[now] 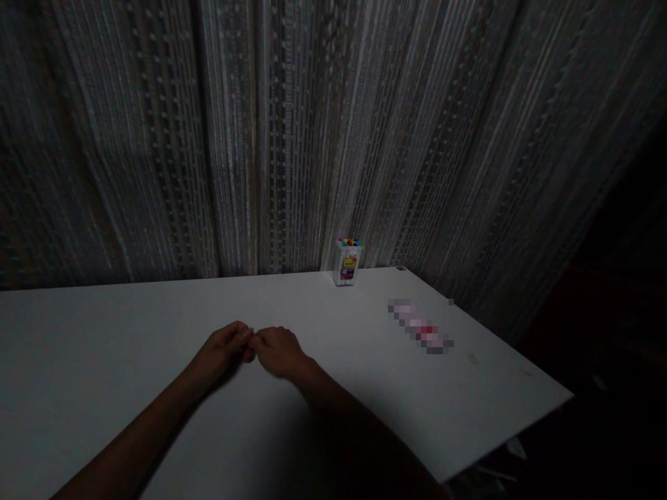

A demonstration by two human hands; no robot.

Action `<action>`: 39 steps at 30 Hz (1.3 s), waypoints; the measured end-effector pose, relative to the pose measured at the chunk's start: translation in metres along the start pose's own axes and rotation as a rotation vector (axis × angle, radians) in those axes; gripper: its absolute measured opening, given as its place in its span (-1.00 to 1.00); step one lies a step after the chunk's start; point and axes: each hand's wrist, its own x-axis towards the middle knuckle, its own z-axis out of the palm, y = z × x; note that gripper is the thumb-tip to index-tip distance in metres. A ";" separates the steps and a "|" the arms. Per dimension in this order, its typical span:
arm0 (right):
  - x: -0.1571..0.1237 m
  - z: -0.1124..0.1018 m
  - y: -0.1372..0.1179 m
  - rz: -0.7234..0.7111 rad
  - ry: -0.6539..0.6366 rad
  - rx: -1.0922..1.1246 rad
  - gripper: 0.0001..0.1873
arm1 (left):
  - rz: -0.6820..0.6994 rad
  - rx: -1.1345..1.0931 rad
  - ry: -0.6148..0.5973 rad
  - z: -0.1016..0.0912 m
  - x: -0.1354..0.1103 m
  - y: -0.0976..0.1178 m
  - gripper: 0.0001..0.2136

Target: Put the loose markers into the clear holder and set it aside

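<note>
Over the white table point(130, 326), my left hand point(228, 345) and my right hand point(278, 351) meet at their fingertips. Both are closed in a pinch. A tiny pale bit shows where the fingers come together, too small and dark to name. Beyond the hands, towards the back edge, a clear case of markers point(347, 264) with coloured caps stands upright. Neither hand touches it. To the right of my right hand lies a long pink and white item point(420, 326), blurred into blocks so that its kind is hidden.
A striped curtain point(292, 139) hangs right behind the table's back edge. The table's right edge runs diagonally to a corner at lower right, with dark floor beyond. A small dark object point(401, 268) lies at the far right corner. The light is dim.
</note>
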 end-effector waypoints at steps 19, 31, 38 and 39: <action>0.000 -0.001 0.000 -0.010 0.005 -0.023 -0.56 | 0.024 0.022 0.020 -0.004 0.004 -0.008 -0.60; 0.002 0.003 0.001 -0.044 -0.005 0.028 -0.56 | 0.028 0.007 0.056 0.003 0.000 -0.002 -0.61; -0.001 -0.002 -0.001 -0.034 -0.016 -0.016 -0.56 | 0.016 0.014 0.074 0.001 0.001 -0.005 -0.63; -0.001 -0.002 -0.001 -0.032 -0.020 -0.017 -0.57 | 0.018 0.020 0.072 0.001 0.000 -0.003 -0.62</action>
